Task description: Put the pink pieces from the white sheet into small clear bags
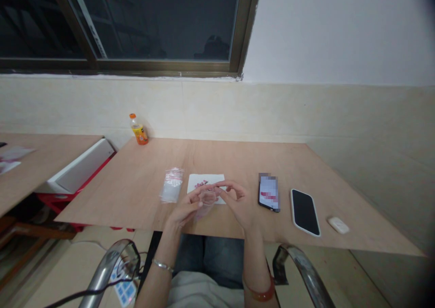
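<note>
My left hand (pixel 189 207) pinches a small clear plastic bag (pixel 204 210) at its upper edge. Opposite it, my right hand (pixel 239 202) has its thumb and forefinger together at the bag's right top corner. The bag hangs over the near edge of a white sheet of paper (pixel 217 178). Small dark pink pieces (pixel 201 183) lie on that sheet, partly hidden behind my fingers; they are too small to name. To the left of my hands rests a stack of clear zip bags (pixel 171 186) with red seal lines.
On the wooden table (pixel 231 158), a phone with a lit screen (pixel 269 193), a dark-screened phone (pixel 305 212) and a small white case (pixel 338 225) lie to the right. An orange drink bottle (pixel 139 131) stands at the back left. Metal chair arms (pixel 306 271) flank me.
</note>
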The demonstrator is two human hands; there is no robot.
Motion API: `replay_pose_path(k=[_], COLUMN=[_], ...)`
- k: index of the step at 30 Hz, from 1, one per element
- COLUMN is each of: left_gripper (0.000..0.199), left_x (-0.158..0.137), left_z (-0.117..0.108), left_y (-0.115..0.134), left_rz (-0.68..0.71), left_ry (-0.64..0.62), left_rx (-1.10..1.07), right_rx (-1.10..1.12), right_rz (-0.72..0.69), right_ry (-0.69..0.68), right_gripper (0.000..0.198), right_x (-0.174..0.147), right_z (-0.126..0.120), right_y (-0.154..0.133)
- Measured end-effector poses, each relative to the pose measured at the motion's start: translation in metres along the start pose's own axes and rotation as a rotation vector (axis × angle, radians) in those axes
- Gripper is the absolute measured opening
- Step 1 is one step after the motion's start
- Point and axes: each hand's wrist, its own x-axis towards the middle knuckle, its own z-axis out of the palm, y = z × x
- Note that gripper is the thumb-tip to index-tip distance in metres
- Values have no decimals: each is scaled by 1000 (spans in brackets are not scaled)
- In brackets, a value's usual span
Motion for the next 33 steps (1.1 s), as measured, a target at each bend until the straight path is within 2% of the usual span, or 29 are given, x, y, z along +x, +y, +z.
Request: replay_pose_path(k=[3, 6, 10, 12, 16, 18, 20, 23, 27, 33], left_gripper=[59, 60, 59, 57, 57, 57, 56, 56, 58, 29], left_x=[0, 1, 4, 5, 9, 9, 10, 10, 10, 9], left_z=[0, 2, 7, 10, 19, 24, 28, 32, 34, 30], left_y=[1, 5, 12, 14, 15, 15, 15, 17, 19, 23], left_rz=[37, 43, 77, 121, 229, 281, 324, 370, 381, 346], left_ry=[15, 50, 179, 271, 435, 497, 550, 611, 610, 624], left_rx=[36, 33, 29, 48, 101, 139, 187, 236, 263, 292], right_rx=[15, 25, -33, -67, -67, -42, -34, -5, 77, 103], right_rz=[-14, 12, -24, -21, 119, 162, 184, 200, 189, 252], right_ry=[-76, -86, -115, -179, -267, -303, -308, -265, -217, -195], right_gripper=[15, 16, 17, 32, 75, 83, 81, 63, 41, 39], right_x=[-1, 0, 1, -1, -6, -8, -8, -6, -1, 3], right_z=[4, 3, -3, -2, 9, 18, 25, 32, 29, 16], right_y=[-1, -3, -4, -1, 10, 14, 17, 20, 21, 18])
